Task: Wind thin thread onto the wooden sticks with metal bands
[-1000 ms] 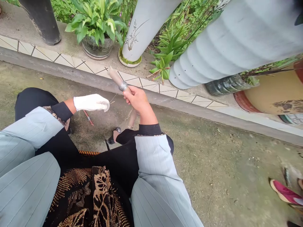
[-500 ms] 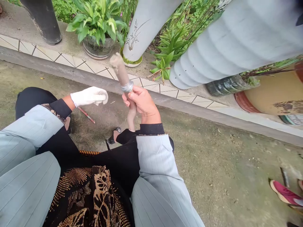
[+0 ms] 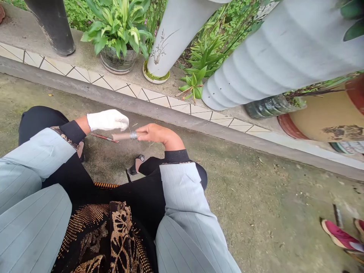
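My bare right hand [image 3: 155, 134] is closed round a pale wooden stick [image 3: 121, 136], which lies roughly level and points left. Grey metal wire [image 3: 133, 135] is wound in several turns round the stick, just beyond my right fingertips. My left hand [image 3: 108, 120], in a white glove, is closed above the stick's end. A thin strand of the wire seems to run from the coil up to the gloved fingertips. Below the glove shows a thin reddish rod [image 3: 99, 136], apparently on the ground. The stick's other end is hidden behind my right hand.
A tiled ledge [image 3: 119, 89] crosses in front of me. On it stand a potted plant [image 3: 118, 57], a tall white pot [image 3: 162, 49], a ribbed white pot [image 3: 241, 64] and a dark pot [image 3: 54, 26]. A person's red shoe [image 3: 335, 231] is at the right.
The stick has swung from pointing up and away to lying level, pointing left. My right hand has turned over and come lower. The gloved fingers have come up to the wire.
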{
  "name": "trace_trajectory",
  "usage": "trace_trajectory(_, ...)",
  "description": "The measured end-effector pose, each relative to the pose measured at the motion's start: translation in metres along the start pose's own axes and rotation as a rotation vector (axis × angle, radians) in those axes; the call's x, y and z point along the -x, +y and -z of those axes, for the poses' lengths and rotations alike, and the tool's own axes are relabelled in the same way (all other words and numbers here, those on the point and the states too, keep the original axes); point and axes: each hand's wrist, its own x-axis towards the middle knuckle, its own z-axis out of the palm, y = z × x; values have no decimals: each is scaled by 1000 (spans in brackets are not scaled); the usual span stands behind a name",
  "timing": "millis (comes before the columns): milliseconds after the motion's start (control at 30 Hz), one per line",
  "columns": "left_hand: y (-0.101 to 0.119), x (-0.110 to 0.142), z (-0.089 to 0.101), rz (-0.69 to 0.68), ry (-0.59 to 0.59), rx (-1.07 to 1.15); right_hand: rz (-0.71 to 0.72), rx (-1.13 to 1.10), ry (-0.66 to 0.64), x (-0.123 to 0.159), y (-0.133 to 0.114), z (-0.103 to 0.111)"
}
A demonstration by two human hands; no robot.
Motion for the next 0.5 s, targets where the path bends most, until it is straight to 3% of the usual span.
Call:
trace_trajectory(33, -1, 0, 1, 3, 4, 55, 55, -106, -81, 4, -3, 1)
trace_trajectory(100, -3, 0, 0, -11, 19, 209, 163, -331, -69, 11, -9, 3)
trace_trajectory(200, -4, -2, -7, -17, 57, 450, 315, -613, 259, 16, -13, 5)
trace_trajectory(267, -2, -2, -12, -11, 36, 516, 342, -731, 493, 13, -14, 5)
trace_trajectory(367, 4, -3, -17, -1, -49, 425, 245, -748, 686, 3, -10, 3)
trace_trajectory(500, 8, -4, -21, -11, -133, 216, 21, -473, 722, -13, 3, -2)
